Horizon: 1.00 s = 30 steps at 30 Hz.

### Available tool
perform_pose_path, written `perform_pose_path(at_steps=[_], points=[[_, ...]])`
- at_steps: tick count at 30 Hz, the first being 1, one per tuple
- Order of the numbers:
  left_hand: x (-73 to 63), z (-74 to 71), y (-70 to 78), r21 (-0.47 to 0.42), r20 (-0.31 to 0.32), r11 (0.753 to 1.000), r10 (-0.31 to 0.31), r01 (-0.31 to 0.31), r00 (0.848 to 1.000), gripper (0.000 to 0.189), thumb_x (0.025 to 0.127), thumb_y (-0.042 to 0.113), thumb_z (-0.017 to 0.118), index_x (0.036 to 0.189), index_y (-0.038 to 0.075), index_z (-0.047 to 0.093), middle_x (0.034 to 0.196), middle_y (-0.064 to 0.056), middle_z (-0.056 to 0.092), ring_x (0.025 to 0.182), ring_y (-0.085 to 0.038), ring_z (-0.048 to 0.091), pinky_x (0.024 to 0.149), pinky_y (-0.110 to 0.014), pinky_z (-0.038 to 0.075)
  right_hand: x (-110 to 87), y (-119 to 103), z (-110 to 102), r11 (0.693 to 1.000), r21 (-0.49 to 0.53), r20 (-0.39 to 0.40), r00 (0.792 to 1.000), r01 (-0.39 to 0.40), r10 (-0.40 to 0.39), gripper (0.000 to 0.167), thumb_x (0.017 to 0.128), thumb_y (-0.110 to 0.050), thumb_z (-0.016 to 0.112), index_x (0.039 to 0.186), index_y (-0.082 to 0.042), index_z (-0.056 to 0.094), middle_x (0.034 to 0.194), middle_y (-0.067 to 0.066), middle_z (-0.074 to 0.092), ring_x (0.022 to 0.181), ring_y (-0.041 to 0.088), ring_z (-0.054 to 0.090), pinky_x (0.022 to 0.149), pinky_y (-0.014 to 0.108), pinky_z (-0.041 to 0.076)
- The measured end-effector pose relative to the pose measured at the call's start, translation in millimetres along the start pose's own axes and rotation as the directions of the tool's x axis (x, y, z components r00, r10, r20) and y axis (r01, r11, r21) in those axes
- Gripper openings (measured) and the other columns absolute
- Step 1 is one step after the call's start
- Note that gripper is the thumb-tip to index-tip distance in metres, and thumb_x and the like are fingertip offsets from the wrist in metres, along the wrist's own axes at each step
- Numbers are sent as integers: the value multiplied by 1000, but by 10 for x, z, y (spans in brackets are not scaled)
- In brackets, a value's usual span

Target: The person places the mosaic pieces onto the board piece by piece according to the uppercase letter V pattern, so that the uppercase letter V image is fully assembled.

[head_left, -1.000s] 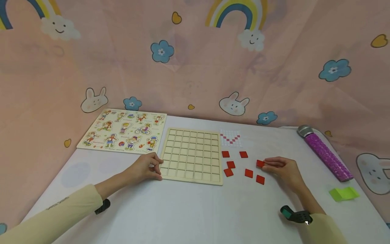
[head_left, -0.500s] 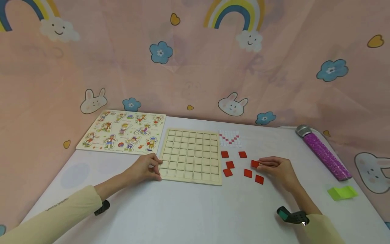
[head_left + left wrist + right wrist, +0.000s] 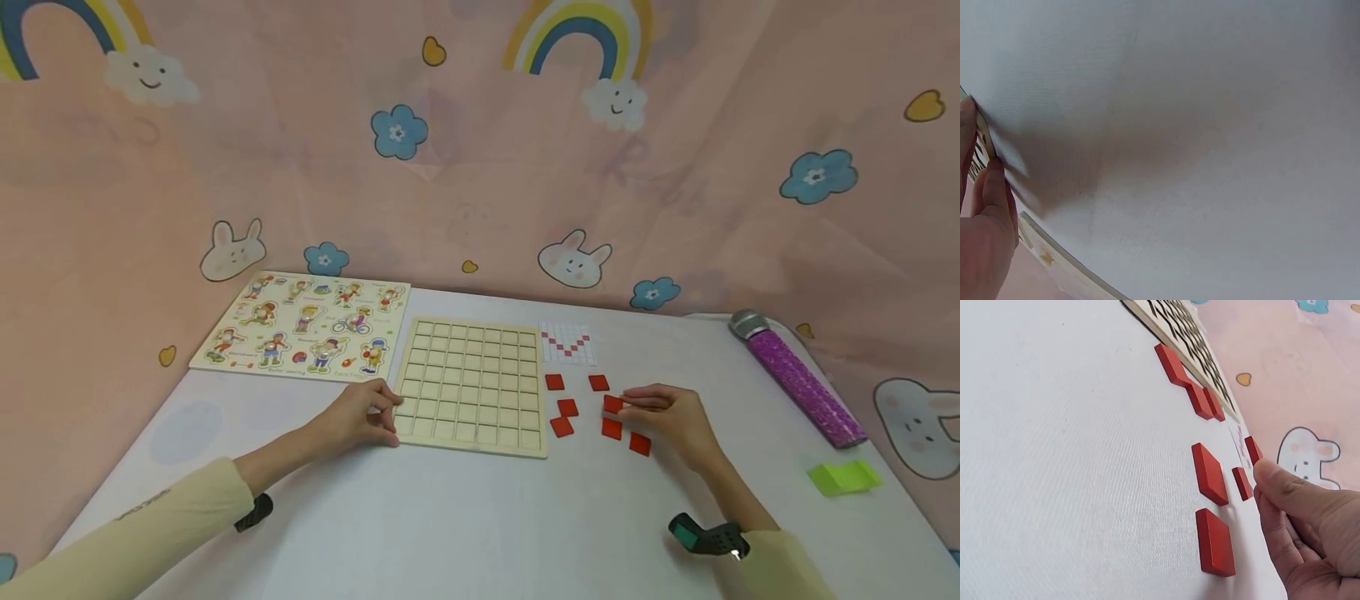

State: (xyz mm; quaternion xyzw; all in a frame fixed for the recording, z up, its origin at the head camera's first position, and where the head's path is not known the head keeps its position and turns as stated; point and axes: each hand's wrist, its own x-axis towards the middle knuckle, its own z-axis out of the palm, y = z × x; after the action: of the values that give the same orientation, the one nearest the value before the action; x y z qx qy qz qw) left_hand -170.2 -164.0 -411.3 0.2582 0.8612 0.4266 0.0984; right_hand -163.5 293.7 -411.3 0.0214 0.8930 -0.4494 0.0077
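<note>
My left hand grips the lower left edge of a wooden grid board, thumb at the near corner, fingers along the side. In the left wrist view that hand pinches the board's edge. To the board's right, my right hand pinches a red square tile between thumb and fingers. The right wrist view shows this tile held above the table, fingers partly hidden behind the thumb. Several more red tiles lie on the table between board and right hand. The board's cells hold nothing.
A small pattern card with a red V of squares lies beyond the tiles. A picture puzzle board lies at the back left. To the right are a glittery purple microphone and a green sticky note.
My right hand has moved left with the red tile, towards the board and over the loose tiles. My left hand keeps its place on the board's edge.
</note>
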Motion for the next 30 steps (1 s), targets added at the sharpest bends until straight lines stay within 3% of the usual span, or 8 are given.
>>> perform_pose_path(at_steps=[10,17,30], points=[[-1,11,-1,16,-7,999,30,-29,1000,22,69,6,83,65,6,61,99,-12,59,114,-37,57,84,-23,54,5,-172,141,1000,17,21,1000,-16,16,40,86,-18,73,118,3,63,109,19,68,102,32,66,75,17,54],[-20,22,-39,33,-25,999,7,-6,1000,21,70,9,83,66,11,63,103,-9,60,115,-32,57,91,-31,51,11,-308,281,999,44,12,1000,-26,26,37,85,-13,74,116,3,64,108,18,69,103,32,66,79,22,55],[-23,28,-63,11,-18,1000,9,-8,1000,20,71,9,83,67,11,64,106,-10,60,117,-32,56,92,-33,51,42,-456,520,999,37,17,1000,20,-21,38,81,-16,78,114,0,67,105,14,71,100,27,67,82,17,52]])
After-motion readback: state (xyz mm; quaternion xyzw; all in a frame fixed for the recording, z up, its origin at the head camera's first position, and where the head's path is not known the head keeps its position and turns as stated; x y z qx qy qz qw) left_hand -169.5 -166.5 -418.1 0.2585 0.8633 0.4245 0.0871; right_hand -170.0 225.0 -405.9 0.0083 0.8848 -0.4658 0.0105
